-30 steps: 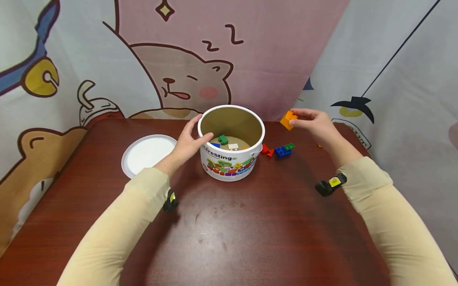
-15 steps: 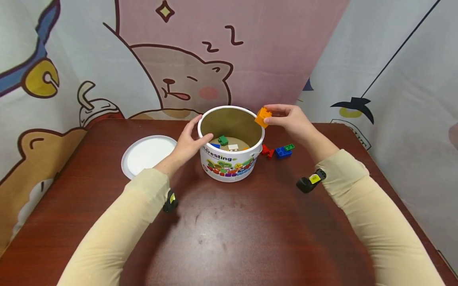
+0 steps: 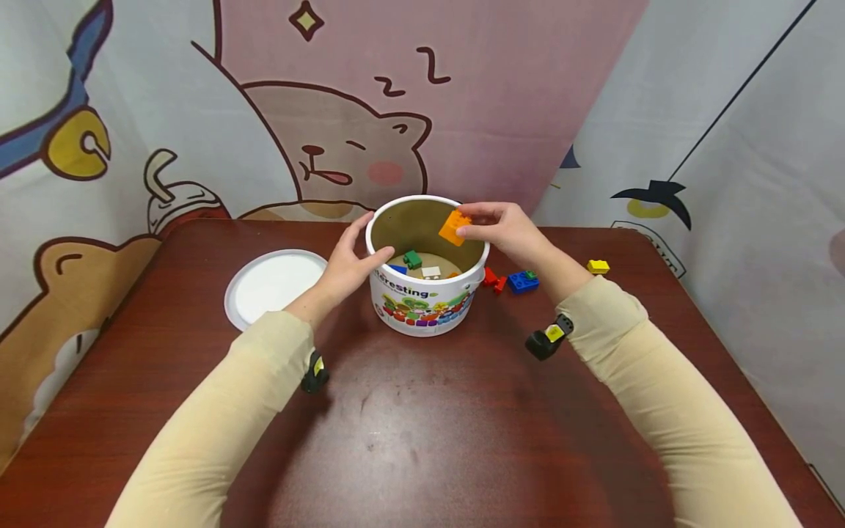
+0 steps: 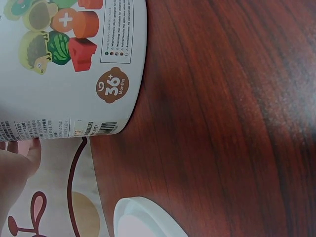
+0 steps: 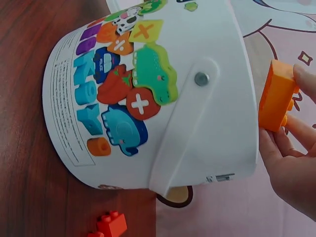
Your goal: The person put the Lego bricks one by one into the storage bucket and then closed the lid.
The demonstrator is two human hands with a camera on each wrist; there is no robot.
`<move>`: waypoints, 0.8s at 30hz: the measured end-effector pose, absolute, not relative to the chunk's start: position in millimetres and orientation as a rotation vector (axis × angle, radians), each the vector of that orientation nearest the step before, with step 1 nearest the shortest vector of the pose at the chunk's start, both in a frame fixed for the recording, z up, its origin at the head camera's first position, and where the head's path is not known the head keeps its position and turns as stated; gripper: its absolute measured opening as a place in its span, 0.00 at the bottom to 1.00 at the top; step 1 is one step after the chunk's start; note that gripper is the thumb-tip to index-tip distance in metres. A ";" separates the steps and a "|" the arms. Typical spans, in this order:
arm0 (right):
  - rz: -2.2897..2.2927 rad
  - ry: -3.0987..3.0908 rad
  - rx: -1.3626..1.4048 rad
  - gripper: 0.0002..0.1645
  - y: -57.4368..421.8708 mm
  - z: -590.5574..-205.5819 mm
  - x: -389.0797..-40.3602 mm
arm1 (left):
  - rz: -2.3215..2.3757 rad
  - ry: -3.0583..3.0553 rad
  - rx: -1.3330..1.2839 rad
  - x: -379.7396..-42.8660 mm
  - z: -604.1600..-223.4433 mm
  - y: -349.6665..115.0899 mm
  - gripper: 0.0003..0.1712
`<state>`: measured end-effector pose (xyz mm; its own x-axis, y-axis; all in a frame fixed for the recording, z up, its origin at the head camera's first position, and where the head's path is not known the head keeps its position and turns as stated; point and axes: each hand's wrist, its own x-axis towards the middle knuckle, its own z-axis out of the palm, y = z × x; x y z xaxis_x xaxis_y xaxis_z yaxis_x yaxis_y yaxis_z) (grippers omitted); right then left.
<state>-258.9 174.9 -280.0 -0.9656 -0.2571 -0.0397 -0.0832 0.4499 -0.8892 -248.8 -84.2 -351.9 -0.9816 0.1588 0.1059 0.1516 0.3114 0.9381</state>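
Note:
A white bucket with a printed label stands on the table, mouth up. My left hand rests against its left side, fingers spread, thumb lying across the rim. In the left wrist view only part of this hand shows at the bucket's wall. My right hand pinches an orange toy brick over the right part of the bucket's opening. The right wrist view shows that brick between thumb and fingers, close by the rim. Inside the bucket lie a green brick, a white brick and a blue piece.
Red bricks and a blue brick with a green piece on it lie right of the bucket. Farther right is a yellow brick. A white lid lies left of the bucket. A printed cloth hangs behind the table.
My right hand has carried the orange brick leftward, from right of the bucket to over its opening. The yellow brick has come into fuller view. My left hand and the bucket have stayed put.

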 end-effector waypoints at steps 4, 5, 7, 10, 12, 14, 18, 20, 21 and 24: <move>-1.588 2.498 -0.293 0.28 173.2 -281.3 -260.4 | 1.811 2.543 0.296 -249.7 -352.4 -84.3 0.42; -1.600 2.498 -0.288 0.28 173.9 -281.3 -260.8 | 1.811 2.544 0.297 -249.9 -352.6 -84.2 0.42; -1.629 2.505 -0.275 0.28 176.3 -280.3 -260.9 | 1.809 2.549 0.299 -250.3 -353.2 -84.2 0.42; -1.695 2.500 -0.251 0.27 184.4 -278.7 -261.7 | 1.816 2.551 0.306 -250.3 -353.5 -84.4 0.42; -1.740 2.485 -0.240 0.27 192.6 -277.3 -261.6 | 1.824 2.546 0.307 -250.1 -353.5 -84.3 0.42; -1.791 2.459 -0.228 0.28 202.9 -277.0 -261.7 | 1.829 2.540 0.309 -249.5 -353.1 -84.3 0.42; -1.864 2.434 -0.206 0.29 227.3 -280.5 -263.3 | 1.831 2.534 0.310 -248.7 -352.8 -84.2 0.42; -1.834 2.470 -0.179 0.30 240.8 -284.8 -265.2 | 1.833 2.535 0.307 -248.6 -352.8 -84.0 0.42; -1.802 2.495 -0.160 0.31 247.9 -287.4 -266.3 | 1.833 2.536 0.307 -248.5 -352.8 -83.9 0.42; -1.633 2.594 -0.082 0.34 268.9 -297.0 -268.5 | 1.835 2.538 0.311 -248.6 -353.0 -83.5 0.42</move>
<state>-268.5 268.9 -297.0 -0.9957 -0.0857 -0.0353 -0.0052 0.4320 -0.9019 -248.6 -83.5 -353.0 -0.9805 0.1561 0.1196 0.1625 0.3009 0.9397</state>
